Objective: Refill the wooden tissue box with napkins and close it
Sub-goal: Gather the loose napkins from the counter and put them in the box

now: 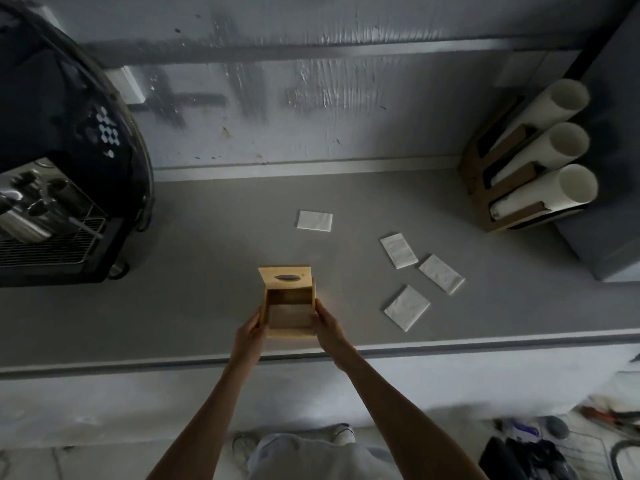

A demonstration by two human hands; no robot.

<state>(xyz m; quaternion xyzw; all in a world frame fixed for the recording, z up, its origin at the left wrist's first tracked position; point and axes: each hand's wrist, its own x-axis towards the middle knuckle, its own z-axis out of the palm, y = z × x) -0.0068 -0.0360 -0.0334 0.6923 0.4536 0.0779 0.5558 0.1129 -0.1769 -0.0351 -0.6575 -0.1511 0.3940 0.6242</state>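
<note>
A wooden tissue box (290, 332) stands near the front edge of the grey counter (194, 299). Its lid (284, 277), with an oval slot, is swung up and back, and the inside looks empty. My left hand (250, 332) holds the box's left side and my right hand (327, 323) holds its right side. Several white folded napkins lie on the counter: one (314, 220) behind the box, and three to the right, at the back (398, 250), further right (441, 274) and nearest the front (407, 307).
A dark espresso machine (59, 188) with a drip grate fills the left side. A cardboard holder with three stacks of white paper cups (540, 157) stands at the right, against a grey cabinet (613, 168). The wall runs behind; clutter lies on the floor at lower right.
</note>
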